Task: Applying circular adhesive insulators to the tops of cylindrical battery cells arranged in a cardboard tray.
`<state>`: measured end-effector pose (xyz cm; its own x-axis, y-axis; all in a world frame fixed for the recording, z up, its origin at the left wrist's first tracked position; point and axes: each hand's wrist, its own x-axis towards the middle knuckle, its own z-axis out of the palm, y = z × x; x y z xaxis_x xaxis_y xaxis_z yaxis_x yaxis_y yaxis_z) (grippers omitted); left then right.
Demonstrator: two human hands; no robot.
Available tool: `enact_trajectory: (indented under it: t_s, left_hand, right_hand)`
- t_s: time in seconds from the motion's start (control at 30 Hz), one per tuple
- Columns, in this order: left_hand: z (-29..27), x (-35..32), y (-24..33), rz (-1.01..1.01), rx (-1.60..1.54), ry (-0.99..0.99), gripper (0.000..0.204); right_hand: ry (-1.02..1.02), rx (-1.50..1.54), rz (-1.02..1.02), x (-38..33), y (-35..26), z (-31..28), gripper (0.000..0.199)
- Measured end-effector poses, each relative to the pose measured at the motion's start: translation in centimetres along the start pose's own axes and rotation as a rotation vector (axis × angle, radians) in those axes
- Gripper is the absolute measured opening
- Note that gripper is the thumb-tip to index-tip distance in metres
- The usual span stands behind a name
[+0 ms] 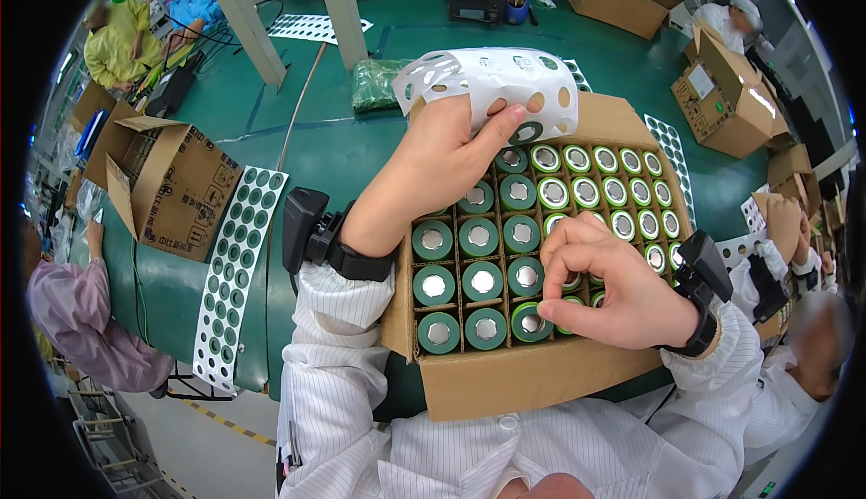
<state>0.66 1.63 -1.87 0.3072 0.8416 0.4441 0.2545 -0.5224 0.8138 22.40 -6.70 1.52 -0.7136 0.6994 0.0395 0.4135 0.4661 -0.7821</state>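
My left hand [456,143] grips a curled white sticker sheet [501,79] above the far left side of an open cardboard box. The sheet has round holes, and a green ring sticker [528,132] shows near my thumb. Rows of upright cylindrical battery cells [629,161] fill the divided box [514,386]. Several cells on the left carry flat dark green rings [439,332] around their silver ends; those on the right show a bright green rim. My right hand [609,287] is over the front middle, thumb and finger pinched beside a ringed cell [530,321]. Anything between those fingertips is hidden.
Sheets of green rings lie left [239,273] and right [669,161] of the box. A cardboard carton [176,188] stands left; others [731,102] stand far right. A green packet [377,84] lies beside pale posts [343,12]. Other people work around the green table [316,152].
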Motion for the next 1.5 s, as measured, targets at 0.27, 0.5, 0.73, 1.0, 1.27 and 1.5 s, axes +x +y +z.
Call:
enact_trajectory:
  t_s: [0.27,0.5,0.73,1.0,1.27,1.5]
  left_hand:
    - [-0.1,0.1,0.2,-0.01,-0.009,-0.005,0.024]
    - [-0.2,0.0,0.4,-0.054,0.014,-0.03,0.024]
    - [0.0,0.0,0.0,0.006,-0.014,0.001,0.024]
    - [0.6,0.4,-1.0,0.165,-0.033,0.112,0.021]
    - [0.4,0.4,-0.9,0.176,-0.004,0.093,0.019]
    - [0.2,0.3,-0.4,0.103,-0.005,0.065,0.019]
  right_hand:
    - [0.003,-0.002,-0.018,0.0,-0.1,0.0,0.013]
    - [0.006,-0.006,-0.019,0.0,0.0,0.1,0.013]
    - [0.01,-0.013,0.001,-0.1,0.0,0.2,0.013]
    - [0.005,-0.032,0.01,-0.1,-0.1,0.2,0.013]
    - [0.017,-0.056,0.002,-0.1,-0.1,0.4,0.013]
    - [0.021,-0.072,-0.002,-0.1,-0.1,0.4,0.013]
